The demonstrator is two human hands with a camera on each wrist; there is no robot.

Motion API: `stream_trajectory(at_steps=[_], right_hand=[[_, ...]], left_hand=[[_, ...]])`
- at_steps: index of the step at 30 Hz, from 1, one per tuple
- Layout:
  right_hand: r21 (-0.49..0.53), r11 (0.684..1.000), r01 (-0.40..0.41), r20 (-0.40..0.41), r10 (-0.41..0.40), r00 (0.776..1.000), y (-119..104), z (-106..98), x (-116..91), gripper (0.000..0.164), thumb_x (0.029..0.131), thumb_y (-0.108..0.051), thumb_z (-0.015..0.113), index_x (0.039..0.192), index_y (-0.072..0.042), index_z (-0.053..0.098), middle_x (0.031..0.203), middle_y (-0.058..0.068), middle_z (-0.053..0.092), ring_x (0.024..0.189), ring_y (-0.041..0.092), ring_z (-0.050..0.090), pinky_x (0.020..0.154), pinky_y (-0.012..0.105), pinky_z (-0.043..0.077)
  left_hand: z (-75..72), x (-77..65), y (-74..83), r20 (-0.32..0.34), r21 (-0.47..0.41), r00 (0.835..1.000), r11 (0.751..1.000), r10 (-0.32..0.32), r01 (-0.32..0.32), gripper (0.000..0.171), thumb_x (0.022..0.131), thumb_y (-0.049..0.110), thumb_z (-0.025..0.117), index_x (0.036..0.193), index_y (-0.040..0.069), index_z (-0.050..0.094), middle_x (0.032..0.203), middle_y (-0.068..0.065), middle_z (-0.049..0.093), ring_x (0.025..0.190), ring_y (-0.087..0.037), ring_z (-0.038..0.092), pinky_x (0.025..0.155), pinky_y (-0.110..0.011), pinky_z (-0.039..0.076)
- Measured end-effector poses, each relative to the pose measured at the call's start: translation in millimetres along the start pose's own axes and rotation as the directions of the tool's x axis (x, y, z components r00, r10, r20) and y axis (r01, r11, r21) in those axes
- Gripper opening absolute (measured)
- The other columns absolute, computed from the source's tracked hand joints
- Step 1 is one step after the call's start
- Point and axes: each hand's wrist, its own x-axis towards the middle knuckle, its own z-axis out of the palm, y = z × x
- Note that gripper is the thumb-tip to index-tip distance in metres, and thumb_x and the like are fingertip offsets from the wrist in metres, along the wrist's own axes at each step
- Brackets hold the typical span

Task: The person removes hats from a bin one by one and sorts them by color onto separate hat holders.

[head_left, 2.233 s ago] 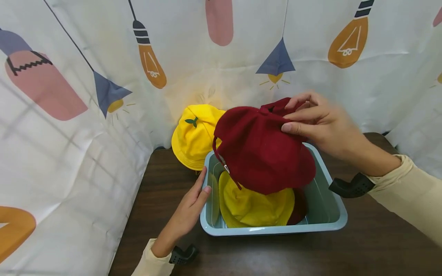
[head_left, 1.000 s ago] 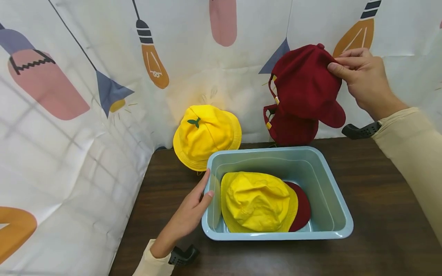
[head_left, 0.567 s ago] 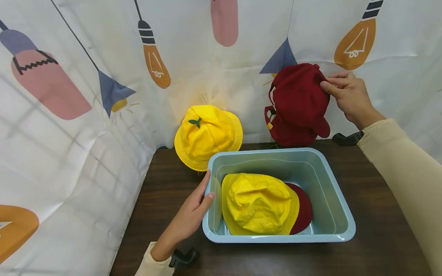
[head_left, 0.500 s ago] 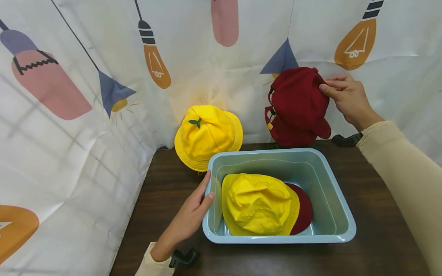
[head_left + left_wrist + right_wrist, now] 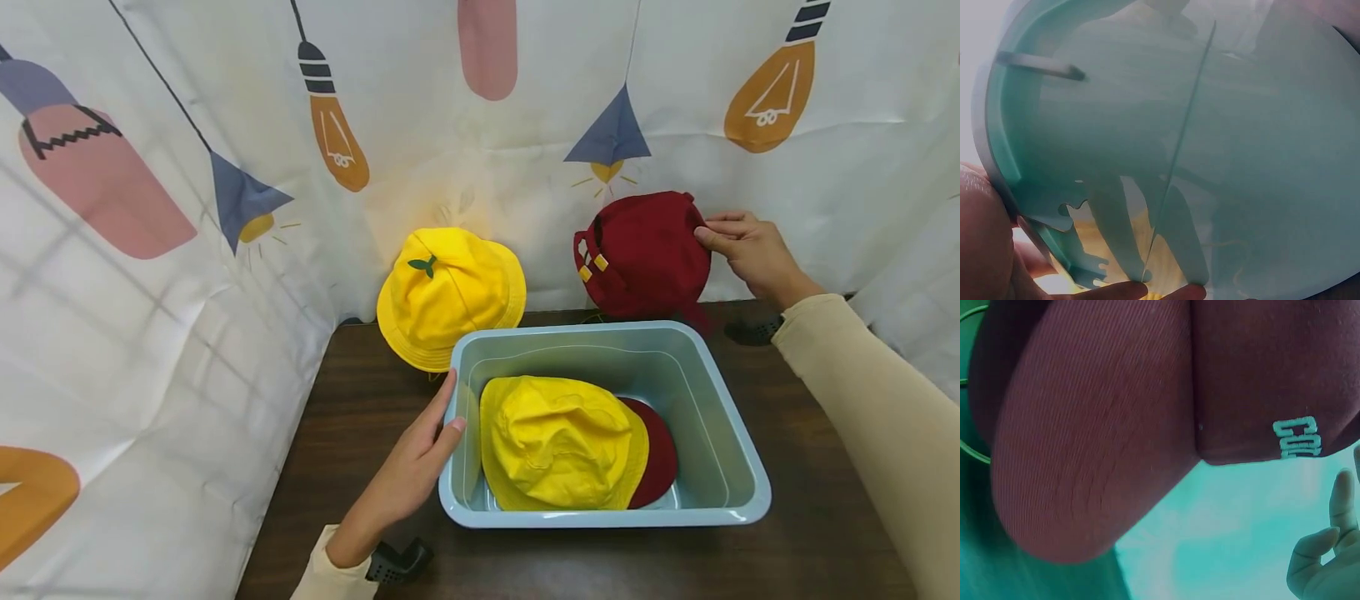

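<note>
At the back right my right hand [image 5: 761, 254] pinches the side of a dark red baseball cap [image 5: 656, 237]. This cap sits low over a second red cap, mostly hidden; two back straps with yellow tabs show side by side. In the right wrist view the cap's brim [image 5: 1085, 437] and white lettering fill the upper part, with fingers at lower right. My left hand [image 5: 408, 467] rests against the left side of a light blue plastic basin [image 5: 607, 518], fingers straight. Inside the basin lie a crumpled yellow bucket hat [image 5: 566, 442] and, partly under it, a red brim [image 5: 656, 454].
Behind the basin's left corner stands a yellow bucket hat [image 5: 450, 287] with a green sprout. A dark brown wooden table [image 5: 570, 562] carries everything. A white printed curtain [image 5: 517, 192] closes off the back and left sides.
My right hand has lifted the red cap from over the basin to the back right, then lowered it onto the other red cap. The left hand has stayed at the basin's side.
</note>
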Motion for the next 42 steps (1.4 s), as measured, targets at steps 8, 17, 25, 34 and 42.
stream_trajectory(at_steps=[8,17,25,34,42], right_hand=[[-0.078,0.996,-0.046,0.067,0.052,0.996,21,4,-13,0.068,0.097,-0.057,0.056,0.148,-0.012,0.055,0.135,-0.017,0.045,0.116,0.006,0.045,0.095,0.043,0.041],[-0.123,0.991,-0.044,0.133,0.060,0.989,44,9,-18,0.065,0.100,-0.057,0.054,0.151,-0.017,0.052,0.131,-0.017,0.047,0.117,0.010,0.044,0.088,0.040,0.043],[-0.096,0.991,-0.087,0.230,0.108,0.967,55,15,-23,0.065,0.105,-0.054,0.044,0.159,-0.018,0.039,0.161,0.011,0.033,0.132,0.024,0.042,0.103,0.052,0.045],[0.037,0.993,-0.108,0.290,0.093,0.952,69,20,-35,0.066,0.104,-0.055,0.044,0.159,-0.020,0.037,0.149,0.000,0.052,0.139,0.033,0.041,0.113,0.068,0.035],[0.033,0.991,-0.126,0.278,0.112,0.954,87,22,-47,0.066,0.105,-0.058,0.034,0.157,-0.018,0.039,0.124,-0.007,0.059,0.121,0.023,0.049,0.092,0.036,0.050]], left_hand=[[0.6,0.3,1.2,-0.001,0.007,1.000,1.000,0.003,-0.003,0.066,0.110,0.036,0.043,0.165,0.028,0.008,0.171,0.011,0.008,0.156,-0.018,0.018,0.122,-0.052,0.024],[0.8,1.1,1.2,-0.002,0.010,1.000,1.000,-0.001,0.001,0.066,0.110,0.037,0.043,0.165,0.028,0.008,0.171,0.011,0.008,0.155,-0.019,0.020,0.121,-0.053,0.027],[-0.1,1.5,0.1,-0.008,0.013,1.000,1.000,0.015,-0.015,0.066,0.111,0.036,0.043,0.166,0.027,0.008,0.172,0.009,0.008,0.156,-0.022,0.021,0.121,-0.054,0.027],[-2.6,3.3,1.2,-0.001,0.038,1.000,0.999,0.022,-0.022,0.066,0.111,0.037,0.043,0.165,0.027,0.007,0.172,0.005,0.009,0.154,-0.026,0.026,0.119,-0.056,0.031],[-32.0,-0.8,51.8,-0.011,0.510,0.999,0.859,-0.038,0.039,0.064,0.107,0.055,0.038,0.162,0.022,0.031,0.162,-0.012,0.033,0.140,-0.034,0.047,0.107,-0.062,0.044]])
